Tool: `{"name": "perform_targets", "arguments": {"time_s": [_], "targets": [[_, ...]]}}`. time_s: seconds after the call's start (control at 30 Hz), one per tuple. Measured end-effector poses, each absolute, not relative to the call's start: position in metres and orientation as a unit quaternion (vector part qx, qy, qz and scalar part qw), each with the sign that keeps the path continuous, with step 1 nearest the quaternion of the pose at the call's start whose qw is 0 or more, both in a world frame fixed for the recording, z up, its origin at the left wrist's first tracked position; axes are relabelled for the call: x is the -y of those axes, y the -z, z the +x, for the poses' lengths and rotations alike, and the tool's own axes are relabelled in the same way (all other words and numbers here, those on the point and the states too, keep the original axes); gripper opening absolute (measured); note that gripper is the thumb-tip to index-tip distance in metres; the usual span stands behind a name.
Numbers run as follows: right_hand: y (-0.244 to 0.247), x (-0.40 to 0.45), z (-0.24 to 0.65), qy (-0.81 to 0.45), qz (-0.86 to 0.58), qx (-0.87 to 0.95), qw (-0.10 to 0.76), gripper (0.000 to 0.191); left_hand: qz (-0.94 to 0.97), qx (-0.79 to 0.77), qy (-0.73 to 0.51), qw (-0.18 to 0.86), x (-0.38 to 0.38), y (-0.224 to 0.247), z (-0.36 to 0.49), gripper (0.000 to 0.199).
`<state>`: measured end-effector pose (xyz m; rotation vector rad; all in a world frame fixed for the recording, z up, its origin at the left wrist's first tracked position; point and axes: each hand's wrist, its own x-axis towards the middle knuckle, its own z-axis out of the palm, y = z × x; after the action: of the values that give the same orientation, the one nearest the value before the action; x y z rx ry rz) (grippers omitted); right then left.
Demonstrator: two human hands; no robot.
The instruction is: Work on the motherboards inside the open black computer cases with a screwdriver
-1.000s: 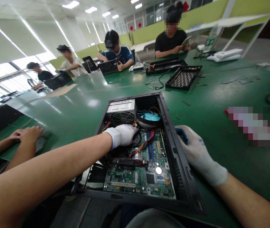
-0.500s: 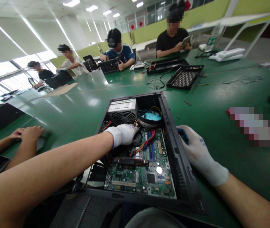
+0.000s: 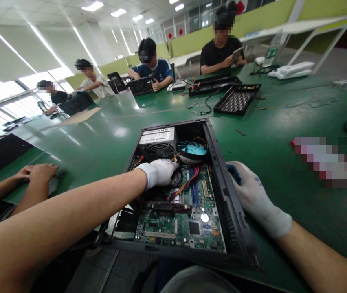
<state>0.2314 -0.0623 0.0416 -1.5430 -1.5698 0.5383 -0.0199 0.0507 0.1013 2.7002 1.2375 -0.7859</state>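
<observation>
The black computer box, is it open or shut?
Open. The computer box has no cover on top, so you can see the green board and blue fan, and the left hand reaches inside.

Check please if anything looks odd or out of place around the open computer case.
Small dark scraps lie loose on the green table, right of the computer case, like stray debris. Inside, coloured cables cross the circuit board untidily. I see no spill.

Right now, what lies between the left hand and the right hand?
In the head view, between the left hand and the right hand lie multicolored wires, blue slots on the green board and the case's side wall.
</observation>
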Motion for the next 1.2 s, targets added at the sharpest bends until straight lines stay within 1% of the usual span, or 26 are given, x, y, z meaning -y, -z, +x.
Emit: {"name": "perform_targets", "arguments": {"time_s": [0.17,0.3,0.47,0.63,0.83,1.2], "targets": [[-0.043,0.063,0.231,-0.220,-0.616,0.628,0.422,0.050,0.883,-0.388,0.260,0.031,-0.052,-0.101,-0.019,0.068],[-0.044,0.062,0.230,-0.223,-0.618,0.626,0.419,0.054,0.889,-0.372,0.264,0.039,-0.053,-0.104,-0.018,0.067],[-0.042,0.063,0.231,-0.230,-0.619,0.623,0.419,0.056,0.880,-0.382,0.280,0.043,-0.050,-0.111,-0.016,0.051],[-0.040,0.063,0.232,-0.237,-0.622,0.622,0.413,0.058,0.882,-0.390,0.262,0.030,-0.047,-0.112,-0.017,0.062],[-0.041,0.063,0.230,-0.234,-0.619,0.629,0.408,0.056,0.886,-0.382,0.262,0.026,-0.048,-0.107,-0.018,0.053],[-0.045,0.064,0.230,-0.236,-0.609,0.632,0.418,0.051,0.888,-0.377,0.261,0.035,-0.053,-0.105,-0.020,0.060]]}}
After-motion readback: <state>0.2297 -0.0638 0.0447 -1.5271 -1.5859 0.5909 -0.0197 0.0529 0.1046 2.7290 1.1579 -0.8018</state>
